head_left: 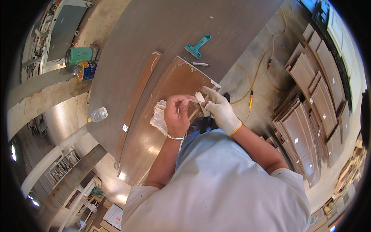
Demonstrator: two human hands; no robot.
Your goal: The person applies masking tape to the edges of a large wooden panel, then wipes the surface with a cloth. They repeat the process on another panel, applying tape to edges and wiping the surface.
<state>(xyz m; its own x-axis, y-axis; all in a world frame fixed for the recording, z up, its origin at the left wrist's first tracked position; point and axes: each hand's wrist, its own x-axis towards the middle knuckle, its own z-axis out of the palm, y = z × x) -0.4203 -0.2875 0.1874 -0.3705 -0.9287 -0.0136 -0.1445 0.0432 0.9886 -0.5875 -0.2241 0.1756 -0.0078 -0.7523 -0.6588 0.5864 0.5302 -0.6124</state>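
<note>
My bare left hand (178, 116), with a bangle at the wrist, pinches the end of a thin whitish strip (194, 101) between thumb and fingers. The strip runs across to my right hand (222, 111), which wears a white knitted glove. A pale, flat, narrow piece (202, 103) sits in the gloved fingers; its exact kind is unclear. Both hands meet above the near edge of a brown wood panel (176, 85). Beside my left hand, a crumpled whitish rag (159, 119) lies on that panel.
A narrow brown board (138, 98) lies left of the panel on a large dark tabletop (127, 50). Beyond are a teal scraper (198, 46) and a pen (200, 64). A clear bottle (98, 115) is at left. Stacked panels (305, 127) and a yellowish hose (253, 79) occupy the right-hand floor.
</note>
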